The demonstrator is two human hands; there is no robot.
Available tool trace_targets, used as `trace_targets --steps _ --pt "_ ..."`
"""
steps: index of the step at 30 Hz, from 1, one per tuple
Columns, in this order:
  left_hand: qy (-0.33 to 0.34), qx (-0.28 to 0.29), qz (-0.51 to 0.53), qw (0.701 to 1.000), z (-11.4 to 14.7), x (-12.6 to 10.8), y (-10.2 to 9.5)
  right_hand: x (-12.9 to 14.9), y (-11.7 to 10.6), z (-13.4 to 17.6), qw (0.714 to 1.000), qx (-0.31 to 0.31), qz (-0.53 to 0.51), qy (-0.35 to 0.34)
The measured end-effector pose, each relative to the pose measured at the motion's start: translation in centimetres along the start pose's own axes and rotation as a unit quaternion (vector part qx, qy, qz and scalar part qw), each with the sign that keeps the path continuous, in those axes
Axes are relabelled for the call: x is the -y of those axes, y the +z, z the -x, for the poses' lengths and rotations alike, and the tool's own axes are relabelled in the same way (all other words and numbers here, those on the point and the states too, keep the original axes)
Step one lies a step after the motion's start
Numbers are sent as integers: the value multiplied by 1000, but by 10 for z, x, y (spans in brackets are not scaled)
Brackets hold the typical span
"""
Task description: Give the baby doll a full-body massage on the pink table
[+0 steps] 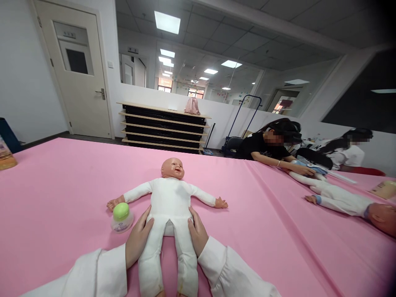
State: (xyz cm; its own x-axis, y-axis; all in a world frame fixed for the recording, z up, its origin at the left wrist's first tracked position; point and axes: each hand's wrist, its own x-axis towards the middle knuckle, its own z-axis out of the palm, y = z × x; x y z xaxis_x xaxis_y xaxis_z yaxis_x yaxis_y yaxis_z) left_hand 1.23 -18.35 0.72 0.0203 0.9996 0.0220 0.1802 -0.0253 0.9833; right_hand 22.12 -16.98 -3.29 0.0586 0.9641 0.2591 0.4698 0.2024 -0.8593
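A baby doll (168, 200) with a white cloth body lies on its back on the pink tablecloth (93, 165), arms spread and head away from me. My left hand (139, 235) grips its hip and upper thigh on the left side, thumb on top. On the opposite hip, my right hand (197, 230) holds it the same way, its fingers partly hidden along the doll's side. Beside the doll's hand on the left stands a small clear jar with a green lid (121, 216), close to my left wrist but apart from it.
A person in black (272, 140) leans over a second doll (337, 196) at the right. Farther right sits another person (349, 148). A bottle (6, 154) stands at the far left edge. Behind the table are shelves (163, 128) and a folded trolley (244, 119).
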Motion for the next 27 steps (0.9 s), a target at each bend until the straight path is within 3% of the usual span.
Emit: trace_targets --steps 13,27 --pt "-16 -2 5 1000 -1 4 0 -1 0 0 1000 5 -7 6" --pt "8 5 4 1000 -3 8 1 -1 0 0 1000 -2 -4 -4"
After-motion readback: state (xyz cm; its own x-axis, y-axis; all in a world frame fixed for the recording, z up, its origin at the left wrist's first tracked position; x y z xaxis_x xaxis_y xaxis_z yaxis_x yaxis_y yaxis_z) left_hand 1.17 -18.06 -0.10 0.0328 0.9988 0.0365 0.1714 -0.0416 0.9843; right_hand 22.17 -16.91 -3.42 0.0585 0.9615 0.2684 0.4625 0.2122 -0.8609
